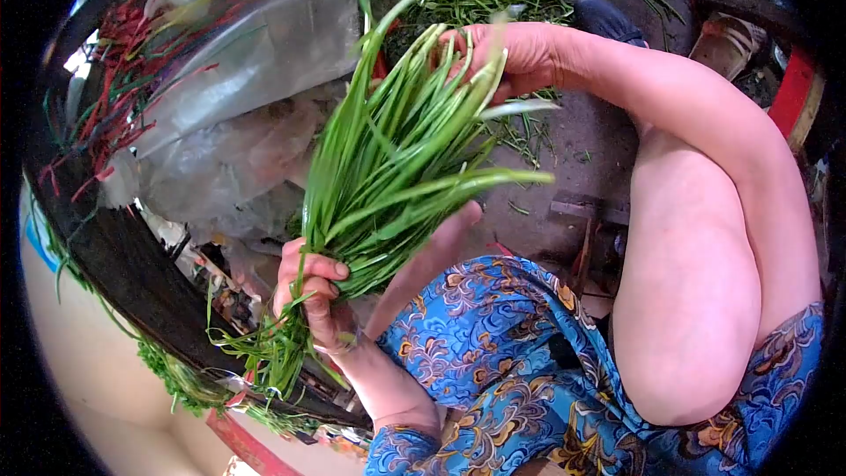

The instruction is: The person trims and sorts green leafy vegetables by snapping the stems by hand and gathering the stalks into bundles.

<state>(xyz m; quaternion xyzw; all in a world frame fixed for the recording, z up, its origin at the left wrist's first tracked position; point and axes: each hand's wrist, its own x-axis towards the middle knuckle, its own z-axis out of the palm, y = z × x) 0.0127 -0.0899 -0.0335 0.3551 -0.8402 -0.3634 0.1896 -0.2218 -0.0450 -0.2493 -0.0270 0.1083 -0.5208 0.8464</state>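
A blue garment [471,313] with a swirling leafy print in gold, brown and grey spreads around five o'clock, its short left sleeve [404,453] at six. The left hand [315,286], eight o'clock, and right hand [515,53], one o'clock, are bare.

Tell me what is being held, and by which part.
A bunch of greens: the left hand grips it near its leafy end; the right hand is at the pale stalk end, its grip unclear.

Leaf bundle [397,159] right of plastic [273,44]
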